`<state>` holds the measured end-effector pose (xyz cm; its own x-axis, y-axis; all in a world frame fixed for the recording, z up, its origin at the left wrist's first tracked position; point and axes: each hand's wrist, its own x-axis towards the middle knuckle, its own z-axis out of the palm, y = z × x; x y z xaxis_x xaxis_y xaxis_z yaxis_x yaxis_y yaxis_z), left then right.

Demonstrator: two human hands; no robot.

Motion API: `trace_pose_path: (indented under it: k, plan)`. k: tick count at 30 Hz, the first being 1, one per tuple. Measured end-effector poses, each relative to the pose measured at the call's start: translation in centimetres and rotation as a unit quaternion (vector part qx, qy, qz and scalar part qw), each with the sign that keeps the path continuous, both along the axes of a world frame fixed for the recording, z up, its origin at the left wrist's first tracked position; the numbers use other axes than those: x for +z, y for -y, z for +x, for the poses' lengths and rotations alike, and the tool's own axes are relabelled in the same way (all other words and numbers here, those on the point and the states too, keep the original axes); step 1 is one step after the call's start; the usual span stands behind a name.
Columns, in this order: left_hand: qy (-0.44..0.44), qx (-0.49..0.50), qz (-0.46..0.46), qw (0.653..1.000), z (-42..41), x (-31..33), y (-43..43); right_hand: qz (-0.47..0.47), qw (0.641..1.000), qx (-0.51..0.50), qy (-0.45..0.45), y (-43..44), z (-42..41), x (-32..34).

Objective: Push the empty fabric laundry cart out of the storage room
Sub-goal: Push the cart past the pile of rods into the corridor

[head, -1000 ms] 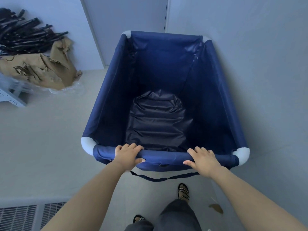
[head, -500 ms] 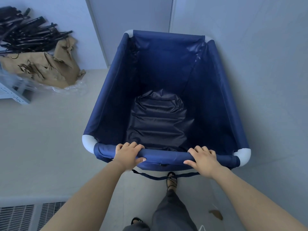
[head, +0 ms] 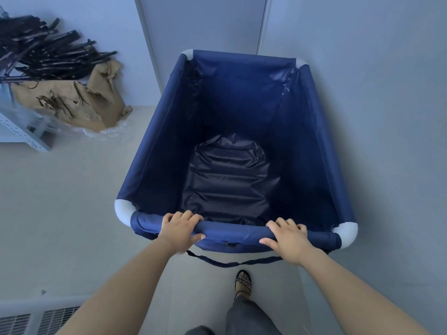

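Laundry cart [head: 159, 151] first: its near top rail is under both my hands, my left hand [head: 179, 228] curled over the rail left of centre and my right hand [head: 287, 238] wrapped over it right of centre, fingers on top and thumbs on my side. Between my arms one sandalled foot [head: 243, 282] is planted just behind the cart, below a loose strap [head: 232, 263] that droops from the near panel. Inside, the blue fabric walls slope down to a dark, crumpled floor panel [head: 227, 177] with nothing on it. The cart stands on the pale floor [head: 60, 201] close along the wall on my right [head: 387, 117], its far end pointing at a flat upright panel [head: 203, 25] that I take for a door, though I cannot be sure. Off to the left lies a heap of dark rods [head: 43, 54] on torn brown paper [head: 72, 102]. I judge I am in the pushing step; the next move calls for an even shove with both arms, keeping the right corner off the wall. The wheels and frame are hidden beneath the fabric, and any exit lies outside my view.
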<state>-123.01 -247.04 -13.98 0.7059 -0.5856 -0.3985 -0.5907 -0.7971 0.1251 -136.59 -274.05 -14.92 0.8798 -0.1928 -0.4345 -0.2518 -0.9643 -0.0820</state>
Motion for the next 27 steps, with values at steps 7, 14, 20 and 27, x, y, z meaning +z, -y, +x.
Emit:
trace_pose_path:
  k: [7, 14, 20, 27]
  plan:
    - [-0.001, 0.013, 0.026, 1.0, 4.0, 0.1, 3.3, 0.009, 1.0, 0.009, 0.001, 3.4, 4.5, -0.1]
    - [-0.004, 0.029, 0.049, 0.998, 6.9, 0.1, 6.0, 0.024, 1.0, 0.019, -0.005, 6.5, 8.5, 0.1]
    - [0.001, 0.053, 0.037, 0.998, 8.3, -0.3, 7.7, 0.029, 0.999, 0.035, -0.002, 8.7, 11.1, 0.5]
    - [-0.007, 0.087, 0.011, 0.996, 8.6, -0.5, 8.9, 0.003, 0.998, 0.067, -0.006, 10.6, 13.1, 1.0]
